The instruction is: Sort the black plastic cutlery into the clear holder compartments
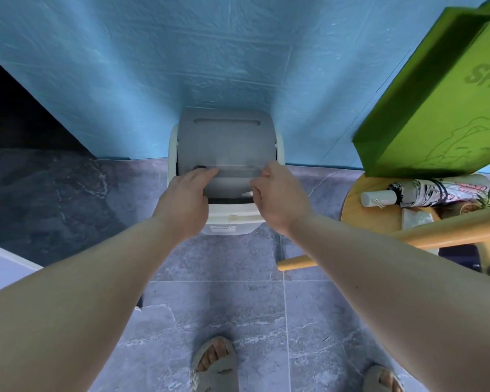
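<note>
Blue wall (125,80), hands (187,199) on grey-lidded bin (227,137)

Blurred clear holder (234,176) — see-through, roughly level — between left hand (186,199) and right hand (279,195).

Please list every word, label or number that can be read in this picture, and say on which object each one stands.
"SH": large letters on the green paper bag, cut off by the picture's edge.
White label on the front of the white plastic bin with grey lid: print too small and blurred to read.
</note>
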`<state>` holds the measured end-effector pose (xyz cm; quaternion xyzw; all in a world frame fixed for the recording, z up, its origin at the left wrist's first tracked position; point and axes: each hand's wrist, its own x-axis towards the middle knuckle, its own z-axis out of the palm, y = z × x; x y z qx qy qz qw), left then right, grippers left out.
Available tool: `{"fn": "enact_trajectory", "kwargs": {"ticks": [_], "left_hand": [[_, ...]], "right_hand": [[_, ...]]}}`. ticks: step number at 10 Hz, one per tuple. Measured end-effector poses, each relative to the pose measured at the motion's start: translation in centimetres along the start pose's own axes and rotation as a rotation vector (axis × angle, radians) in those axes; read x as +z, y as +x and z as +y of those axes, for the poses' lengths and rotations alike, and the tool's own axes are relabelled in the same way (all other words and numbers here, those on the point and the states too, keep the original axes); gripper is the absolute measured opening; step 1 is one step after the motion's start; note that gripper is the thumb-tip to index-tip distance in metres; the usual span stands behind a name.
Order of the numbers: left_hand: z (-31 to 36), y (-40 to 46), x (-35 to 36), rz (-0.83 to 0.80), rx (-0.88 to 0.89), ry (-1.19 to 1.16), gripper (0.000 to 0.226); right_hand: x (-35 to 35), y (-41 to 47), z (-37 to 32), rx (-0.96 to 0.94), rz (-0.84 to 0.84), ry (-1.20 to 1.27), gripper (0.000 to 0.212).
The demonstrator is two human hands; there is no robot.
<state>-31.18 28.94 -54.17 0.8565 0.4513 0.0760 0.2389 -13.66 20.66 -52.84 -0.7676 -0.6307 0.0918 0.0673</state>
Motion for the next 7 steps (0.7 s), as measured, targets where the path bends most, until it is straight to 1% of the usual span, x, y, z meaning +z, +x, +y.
{"fn": "enact_trajectory", "kwargs": {"ticks": [1, 2, 3, 4, 5, 6, 7], "left_hand": [[0.1, 0.0, 0.0, 0.011, 0.021, 0.012, 0.061], [0.1, 0.1, 0.1, 0.016, 0.023, 0.024, 0.063], [0.3, -0.1, 0.2, 0.006, 0.014, 0.035, 0.064], [0.7, -0.2, -0.1, 0.0, 0.003, 0.042, 0.063], [1.3, -0.5, -0.5, -0.013, 0.004, 0.051, 0.06], [2.6, -1.3, -1.5, -0.038, 0.001, 0.045, 0.055], [4.6, -2.6, -3.4, 0.004, 0.025, 0.011, 0.054]], "right_hand": [[0.0, 0.6, -0.4, 0.085, 0.003, 0.119, 0.019], [0.1, 0.7, -1.0, 0.027, -0.159, 0.088, 0.025], [0.3, 0.3, -0.6, -0.042, -0.16, 0.075, 0.034], [-0.3, 0.2, 0.0, -0.023, -0.125, 0.055, 0.039], [-0.9, -0.4, 0.2, 0.02, -0.008, 0.074, 0.045], [-2.3, -1.9, -0.4, 0.07, 0.089, 0.182, 0.047], [-4.3, -3.9, -1.0, 0.159, 0.125, 0.208, 0.052]]}}
